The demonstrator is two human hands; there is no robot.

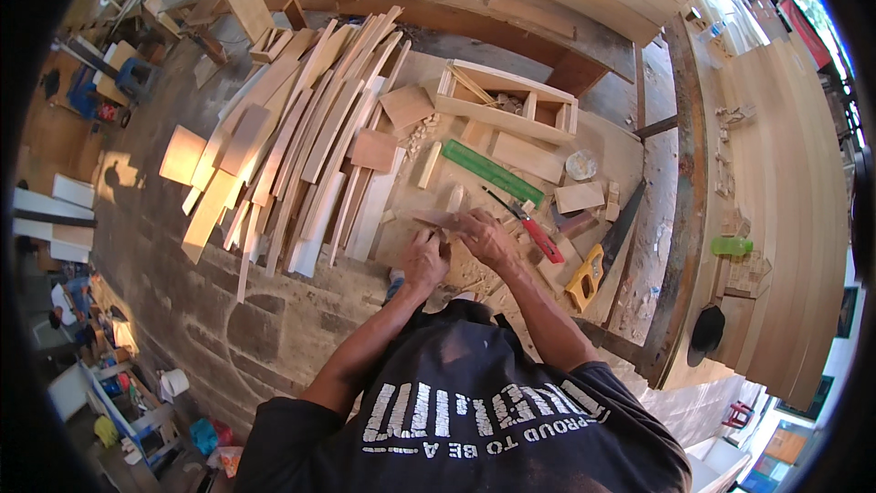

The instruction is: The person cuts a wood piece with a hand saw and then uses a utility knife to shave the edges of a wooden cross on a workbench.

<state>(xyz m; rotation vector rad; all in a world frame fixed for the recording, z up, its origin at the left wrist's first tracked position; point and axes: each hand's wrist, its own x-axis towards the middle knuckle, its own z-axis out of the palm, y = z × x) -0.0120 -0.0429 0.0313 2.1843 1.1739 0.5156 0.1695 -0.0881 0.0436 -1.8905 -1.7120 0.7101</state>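
Both my hands meet over the work board, close to my body. My left hand [426, 261] is closed, its fingers curled at the near side of a small thin wooden piece [434, 218]. Bent fingers of my right hand [487, 240] grip the right end of that piece. What else my left fingers hold, if anything, is hidden. Right of my hands lie a red-handled tool [544, 239] with a dark narrow blade and a handsaw [585, 281] with a yellow handle. A green ruler-like strip [493, 173] lies beyond them. Wood chips are scattered around my hands.
Long wooden strips [301, 141] are heaped at the left. A divided wooden box [507, 102] stands at the far side, near a round container [581, 165] and several wood offcuts [580, 196]. A bench of wide planks [785, 201] runs along the right, carrying a green bottle [732, 246].
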